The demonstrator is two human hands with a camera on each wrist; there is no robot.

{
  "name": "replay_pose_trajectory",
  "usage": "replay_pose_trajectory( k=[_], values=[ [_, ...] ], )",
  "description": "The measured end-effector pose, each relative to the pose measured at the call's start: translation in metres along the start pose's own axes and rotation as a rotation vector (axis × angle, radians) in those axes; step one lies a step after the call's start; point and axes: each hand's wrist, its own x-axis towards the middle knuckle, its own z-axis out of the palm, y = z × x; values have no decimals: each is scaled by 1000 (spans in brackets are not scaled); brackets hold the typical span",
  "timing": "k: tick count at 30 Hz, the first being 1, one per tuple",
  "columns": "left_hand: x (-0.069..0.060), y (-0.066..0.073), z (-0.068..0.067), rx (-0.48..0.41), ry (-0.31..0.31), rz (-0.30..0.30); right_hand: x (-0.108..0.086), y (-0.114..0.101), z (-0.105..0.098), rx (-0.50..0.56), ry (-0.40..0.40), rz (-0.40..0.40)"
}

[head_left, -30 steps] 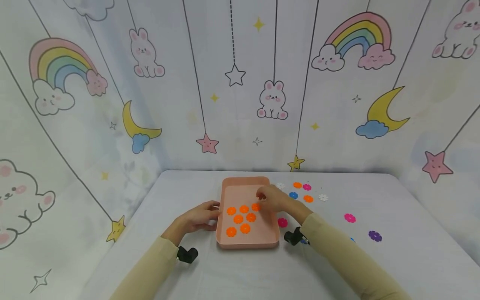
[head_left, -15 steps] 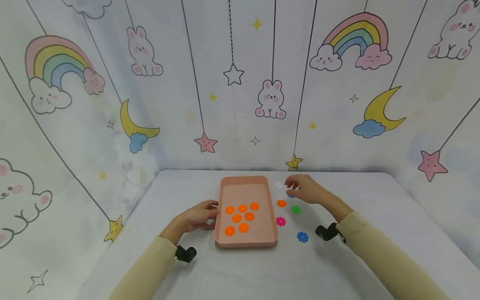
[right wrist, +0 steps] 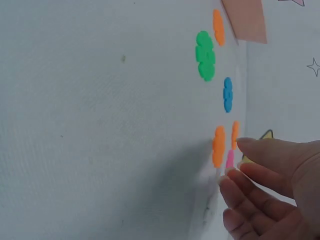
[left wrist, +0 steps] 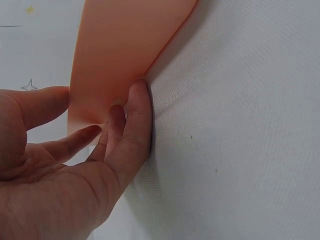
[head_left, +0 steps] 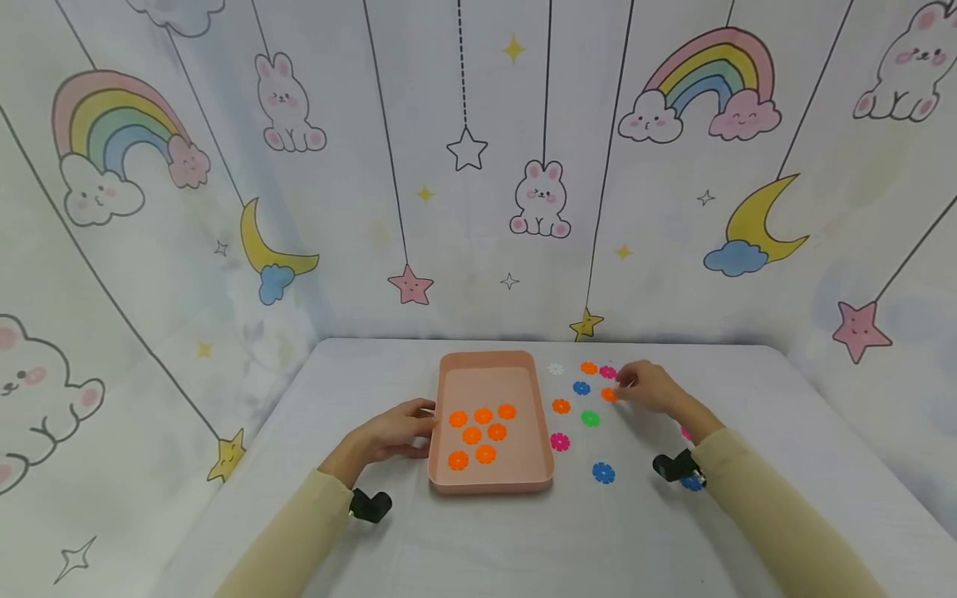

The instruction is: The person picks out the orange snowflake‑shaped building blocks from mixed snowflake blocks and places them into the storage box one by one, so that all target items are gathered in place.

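Note:
My left hand [head_left: 392,430] touches the left side of a pink tray [head_left: 489,382] in the head view. In the left wrist view its fingers lie against the outer wall and its thumb reaches the edge. Several orange flower-shaped discs [head_left: 472,435] lie inside the tray. To its right, my right hand [head_left: 656,390] hovers beside an orange flower-shaped disc [head_left: 608,394] on the white table. Seen from the right wrist, thumb and fingers are apart near this orange disc [right wrist: 218,146], with nothing visible between them.
Around the right hand lie green [head_left: 590,419], blue [head_left: 581,388], pink [head_left: 560,442] and white [head_left: 555,370] discs. Another blue disc [head_left: 603,473] lies nearer the front. A blue disc [head_left: 692,482] is partly covered by the right wrist's camera. A patterned cloth backdrop [head_left: 463,208] stands behind the table.
My right hand has left the tray and moved right, past the white and blue discs, to the orange disc on the table. The left hand has stayed at the tray's side.

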Motion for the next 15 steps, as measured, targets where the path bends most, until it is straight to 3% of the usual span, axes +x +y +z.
replay_pose_trajectory(
  k=[15],
  values=[
    [-2,0,-1,-13,-8,2,8,9,12,-10,-17,33]
  ],
)
